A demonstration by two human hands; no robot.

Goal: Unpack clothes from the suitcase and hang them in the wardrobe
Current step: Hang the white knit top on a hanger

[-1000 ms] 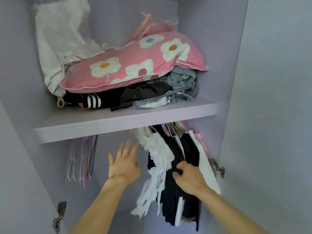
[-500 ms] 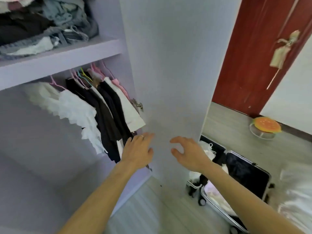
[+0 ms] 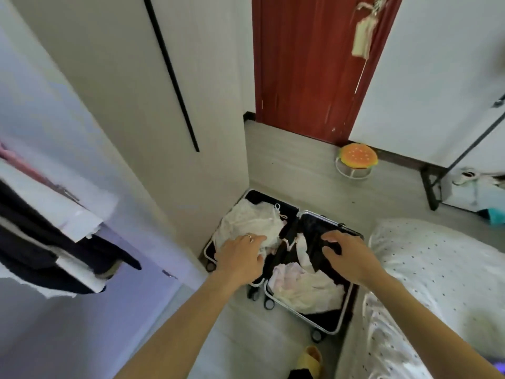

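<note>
Swung from wardrobe [image 3: 41, 110]: left hand [image 3: 240, 259], right hand [image 3: 348, 257] loose, empty over open rigid suitcase [image 3: 326, 322], lengthwise away, crumpled white clothes [image 3: 246, 222].

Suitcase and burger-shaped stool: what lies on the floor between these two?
Nothing lies there. In the head view, the stretch of grey floor between the open suitcase and the burger-shaped stool is bare.

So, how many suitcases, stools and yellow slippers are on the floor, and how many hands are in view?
suitcase, lying open: 1
burger-shaped stool: 1
yellow slipper: 1
hands, the left hand and the right hand, both with loose fingers and holding nothing: 2
Total: 5
</note>
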